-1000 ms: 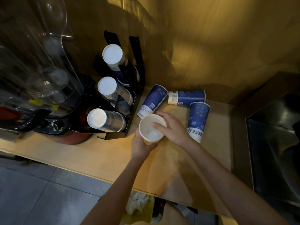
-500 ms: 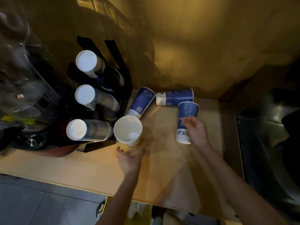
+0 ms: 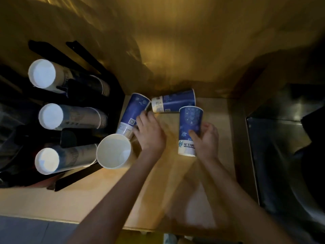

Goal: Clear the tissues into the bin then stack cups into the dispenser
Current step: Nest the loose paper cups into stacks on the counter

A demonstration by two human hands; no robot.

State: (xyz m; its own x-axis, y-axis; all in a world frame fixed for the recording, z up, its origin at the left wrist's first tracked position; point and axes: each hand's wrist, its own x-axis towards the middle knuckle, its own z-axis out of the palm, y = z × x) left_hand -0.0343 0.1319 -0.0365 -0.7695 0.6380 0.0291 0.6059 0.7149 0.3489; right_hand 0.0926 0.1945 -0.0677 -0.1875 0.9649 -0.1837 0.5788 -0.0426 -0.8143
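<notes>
A black cup dispenser [image 3: 112, 88] on the left holds three stacks of white paper cups [image 3: 51, 116], bottoms facing me. An upright white cup [image 3: 114, 154] stands open-mouthed on the wooden counter [image 3: 105, 194] beside it. Three blue cups are near the wall: one leaning by the dispenser [image 3: 133, 111], one lying on its side [image 3: 173, 101], one upside down [image 3: 189, 127]. My left hand [image 3: 151, 132] rests against the leaning blue cup, fingers on its side. My right hand [image 3: 206, 140] wraps the upside-down blue cup.
A dark steel sink [image 3: 284, 155] lies to the right of the counter. A clear-topped machine [image 3: 10, 131] sits left of the dispenser. A golden wall [image 3: 175, 50] rises behind. Grey floor tiles [image 3: 26, 229] show below the counter's front edge.
My left hand let go of the white cup, left standing by the dispenser, and moved up to the leaning blue cup. My right hand closed around the upside-down blue cup.
</notes>
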